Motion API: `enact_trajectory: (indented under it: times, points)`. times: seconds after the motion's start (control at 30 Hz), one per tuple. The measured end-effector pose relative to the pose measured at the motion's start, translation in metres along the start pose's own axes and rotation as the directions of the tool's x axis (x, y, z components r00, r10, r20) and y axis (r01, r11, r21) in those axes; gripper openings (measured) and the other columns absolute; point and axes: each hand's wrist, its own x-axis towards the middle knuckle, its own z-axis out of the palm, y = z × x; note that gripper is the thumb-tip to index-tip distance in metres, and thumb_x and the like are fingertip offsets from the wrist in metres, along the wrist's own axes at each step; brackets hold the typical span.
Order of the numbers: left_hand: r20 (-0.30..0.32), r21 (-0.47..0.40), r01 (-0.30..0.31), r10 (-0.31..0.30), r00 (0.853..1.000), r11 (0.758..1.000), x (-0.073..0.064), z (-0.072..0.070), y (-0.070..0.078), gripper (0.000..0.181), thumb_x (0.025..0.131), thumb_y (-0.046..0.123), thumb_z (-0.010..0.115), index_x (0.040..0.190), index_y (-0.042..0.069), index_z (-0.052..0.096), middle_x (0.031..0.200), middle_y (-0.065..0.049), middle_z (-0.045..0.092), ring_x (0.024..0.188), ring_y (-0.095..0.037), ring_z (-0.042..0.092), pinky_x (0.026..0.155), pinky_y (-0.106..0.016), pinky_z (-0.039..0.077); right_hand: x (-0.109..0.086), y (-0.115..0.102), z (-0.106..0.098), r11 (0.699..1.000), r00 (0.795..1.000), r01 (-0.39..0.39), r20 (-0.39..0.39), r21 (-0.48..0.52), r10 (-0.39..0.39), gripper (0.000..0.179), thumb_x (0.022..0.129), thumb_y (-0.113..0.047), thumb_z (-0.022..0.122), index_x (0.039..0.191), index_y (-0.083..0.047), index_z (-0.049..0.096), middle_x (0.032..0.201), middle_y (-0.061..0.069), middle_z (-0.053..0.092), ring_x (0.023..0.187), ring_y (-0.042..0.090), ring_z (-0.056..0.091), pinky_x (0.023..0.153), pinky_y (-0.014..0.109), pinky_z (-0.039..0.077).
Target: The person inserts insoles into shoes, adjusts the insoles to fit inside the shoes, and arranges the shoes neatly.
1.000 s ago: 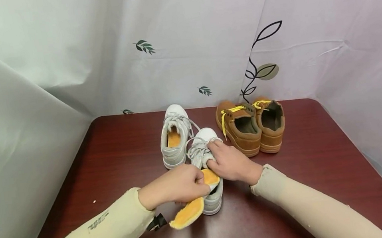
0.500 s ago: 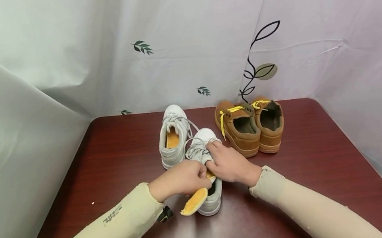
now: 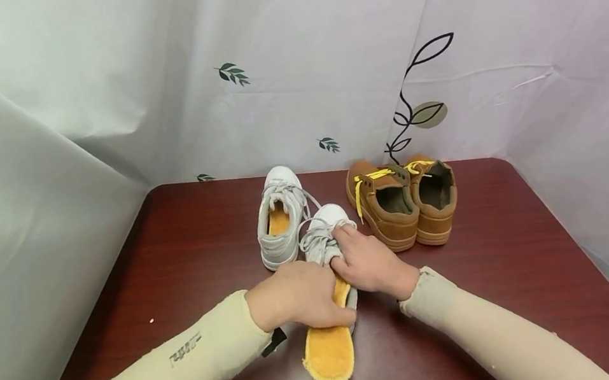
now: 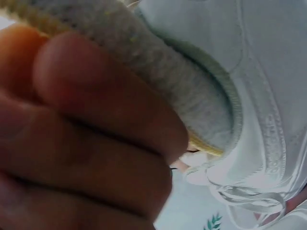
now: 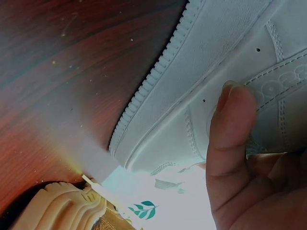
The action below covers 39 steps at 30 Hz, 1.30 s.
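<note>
A yellow fleecy insole [image 3: 330, 357] lies partly inside the nearer white sneaker [image 3: 331, 213], its rounded heel end sticking out over the shoe's back. My left hand [image 3: 302, 296] pinches it around the middle, thumb above and fingers beneath. From below, the left wrist view shows the insole's grey-white underside [image 4: 158, 72] entering the shoe opening. With my right hand [image 3: 374, 264] I grip the same sneaker near its laces and tongue, one digit on its side in the right wrist view. The insole's front end is hidden within the shoe.
Another white sneaker [image 3: 273, 239] stands behind to the left, a yellow insole [image 3: 278, 219] visible inside. Two brown shoes [image 3: 391, 217] with yellow laces stand at the back right. The dark red table [image 3: 197, 249] is bordered by white cloth walls [image 3: 273, 40].
The insole has turned from pointing left to lying in line with the sneaker, its heel end now nearer me. My left thumb has spread across its top. The right hand stays on the shoe.
</note>
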Motion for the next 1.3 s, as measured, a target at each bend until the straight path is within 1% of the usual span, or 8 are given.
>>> enact_trajectory:
  times: [0.13, 0.27, 0.4, 0.63, 0.73, 0.93, 1.13, 1.3]
  points:
    - [-0.008, -0.074, -0.033, 0.033, 0.999, 0.997, 0.001, 0.004, -0.004, 0.036, 0.08, 0.047, 0.062, 0.056, 0.022, 0.053, 0.055, 0.008, 0.056, 0.052, -0.014, 0.054, 0.051, -0.032, 0.043, 0.0, -0.001, 0.001, 1.0, 1.0, -0.005, 0.0, 0.003, 0.005, 0.028, 0.09, -0.024, 0.048, 0.111, -0.007, 0.053, 0.103, 0.006, 0.051, 0.078, 0.022, 0.055, 0.068, 0.042, 0.055]
    - [-0.059, -0.161, -0.083, 0.075, 0.995, 0.983, 0.002, 0.008, -0.01, 0.038, 0.081, 0.036, 0.063, 0.05, 0.023, 0.044, 0.043, 0.012, 0.038, 0.043, -0.009, 0.042, 0.046, -0.028, 0.035, 0.0, -0.001, 0.001, 1.0, 1.0, -0.015, 0.001, -0.003, 0.015, 0.029, 0.09, -0.024, 0.048, 0.112, -0.006, 0.053, 0.103, 0.006, 0.052, 0.077, 0.021, 0.055, 0.067, 0.042, 0.055]
    - [-0.133, -0.199, -0.135, 0.11, 0.985, 0.971, 0.006, 0.012, -0.013, 0.043, 0.081, 0.027, 0.063, 0.048, 0.024, 0.036, 0.045, 0.015, 0.024, 0.046, -0.009, 0.031, 0.045, -0.026, 0.028, -0.001, -0.001, 0.001, 1.0, 1.0, -0.022, 0.002, -0.01, 0.022, 0.029, 0.09, -0.024, 0.047, 0.113, -0.005, 0.053, 0.104, 0.007, 0.052, 0.079, 0.022, 0.056, 0.068, 0.043, 0.055]
    - [-0.227, -0.215, -0.17, 0.12, 0.967, 0.962, 0.019, 0.023, -0.022, 0.047, 0.083, 0.024, 0.066, 0.048, 0.023, 0.034, 0.044, 0.015, 0.022, 0.045, -0.006, 0.026, 0.046, -0.023, 0.023, -0.001, -0.001, 0.001, 0.999, 0.999, -0.033, 0.015, -0.007, 0.033, 0.032, 0.091, -0.023, 0.048, 0.116, -0.005, 0.053, 0.109, 0.008, 0.054, 0.083, 0.022, 0.057, 0.068, 0.043, 0.055]
    - [-0.21, -0.2, -0.119, 0.076, 0.975, 0.973, 0.018, 0.023, -0.021, 0.048, 0.086, 0.037, 0.068, 0.05, 0.022, 0.04, 0.045, 0.014, 0.03, 0.045, -0.006, 0.034, 0.045, -0.024, 0.027, -0.001, -0.001, 0.001, 0.999, 0.999, -0.031, 0.017, -0.011, 0.031, 0.031, 0.091, -0.024, 0.048, 0.115, -0.005, 0.052, 0.108, 0.008, 0.053, 0.08, 0.022, 0.057, 0.067, 0.043, 0.055]
    - [-0.048, -0.058, -0.002, -0.001, 0.999, 0.998, 0.008, 0.018, -0.01, 0.053, 0.081, 0.074, 0.058, 0.065, 0.023, 0.057, 0.063, 0.006, 0.057, 0.063, -0.015, 0.058, 0.054, -0.036, 0.045, -0.001, -0.002, 0.001, 0.999, 0.999, -0.033, 0.015, -0.015, 0.033, 0.032, 0.091, -0.026, 0.048, 0.115, -0.005, 0.052, 0.108, 0.009, 0.053, 0.082, 0.026, 0.059, 0.07, 0.046, 0.056]
    - [-0.042, 0.015, -0.014, 0.015, 0.999, 1.0, 0.001, 0.012, -0.002, 0.041, 0.08, 0.059, 0.06, 0.059, 0.023, 0.055, 0.065, 0.006, 0.056, 0.062, -0.016, 0.055, 0.058, -0.036, 0.047, 0.0, -0.001, 0.001, 0.999, 0.999, -0.034, 0.01, -0.011, 0.035, 0.032, 0.091, -0.026, 0.049, 0.115, -0.006, 0.053, 0.108, 0.008, 0.054, 0.085, 0.026, 0.059, 0.071, 0.047, 0.056]
    - [-0.099, -0.088, -0.064, 0.055, 0.994, 0.994, -0.001, 0.009, -0.005, 0.035, 0.083, 0.039, 0.059, 0.055, 0.021, 0.05, 0.06, 0.005, 0.053, 0.055, -0.014, 0.051, 0.055, -0.031, 0.045, 0.0, -0.003, 0.001, 0.999, 0.999, -0.033, 0.008, -0.015, 0.033, 0.033, 0.091, -0.025, 0.047, 0.116, -0.005, 0.053, 0.109, 0.009, 0.054, 0.083, 0.025, 0.058, 0.069, 0.046, 0.055]
